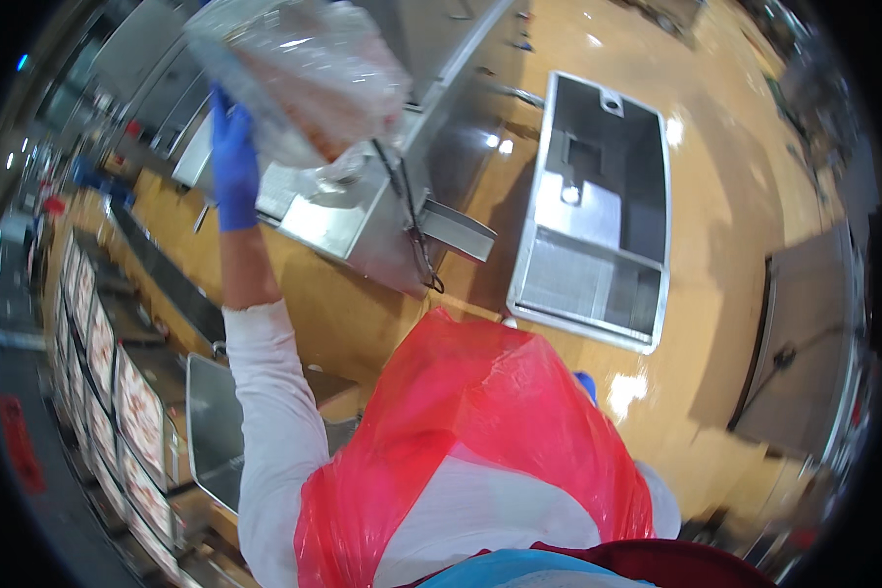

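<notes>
a metal tub (590,279) stands on the shiny tan floor (730,167)

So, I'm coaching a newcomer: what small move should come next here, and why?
Probably support the plastic bag from its other side, if that isn't already being done: it looks bulky, the left hand shows only along its left edge, and the right hand is out of view.
</notes>
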`<act>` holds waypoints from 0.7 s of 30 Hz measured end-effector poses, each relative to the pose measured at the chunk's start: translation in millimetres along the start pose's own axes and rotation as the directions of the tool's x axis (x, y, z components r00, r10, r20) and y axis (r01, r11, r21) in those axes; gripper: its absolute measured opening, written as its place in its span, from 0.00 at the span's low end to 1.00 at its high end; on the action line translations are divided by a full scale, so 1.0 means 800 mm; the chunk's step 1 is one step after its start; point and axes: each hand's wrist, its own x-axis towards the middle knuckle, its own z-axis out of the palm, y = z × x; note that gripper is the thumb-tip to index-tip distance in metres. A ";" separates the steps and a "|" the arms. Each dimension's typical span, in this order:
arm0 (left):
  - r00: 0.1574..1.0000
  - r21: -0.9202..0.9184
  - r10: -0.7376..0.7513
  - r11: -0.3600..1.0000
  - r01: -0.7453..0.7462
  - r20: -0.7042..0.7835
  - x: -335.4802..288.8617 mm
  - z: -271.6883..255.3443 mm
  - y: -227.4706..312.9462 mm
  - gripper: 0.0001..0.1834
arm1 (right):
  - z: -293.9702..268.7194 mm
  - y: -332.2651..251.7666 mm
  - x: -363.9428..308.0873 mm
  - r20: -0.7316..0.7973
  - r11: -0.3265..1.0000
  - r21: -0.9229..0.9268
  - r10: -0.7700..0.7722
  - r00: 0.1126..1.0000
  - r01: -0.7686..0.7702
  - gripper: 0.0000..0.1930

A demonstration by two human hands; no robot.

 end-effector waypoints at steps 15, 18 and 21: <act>0.986 0.075 0.060 0.996 -0.048 -0.159 0.006 0.043 0.023 0.56 | -0.037 -0.079 0.016 0.066 0.997 -0.072 -0.025 0.998 0.030 0.24; 0.979 0.085 0.121 0.990 -0.108 -0.165 0.007 0.040 0.016 0.58 | -0.030 -0.100 0.013 0.054 0.997 -0.078 -0.016 0.998 0.020 0.25; 0.981 0.052 0.119 0.992 -0.112 -0.156 0.006 0.051 0.020 0.58 | -0.035 -0.097 0.000 0.023 0.996 -0.087 0.018 1.000 -0.016 0.25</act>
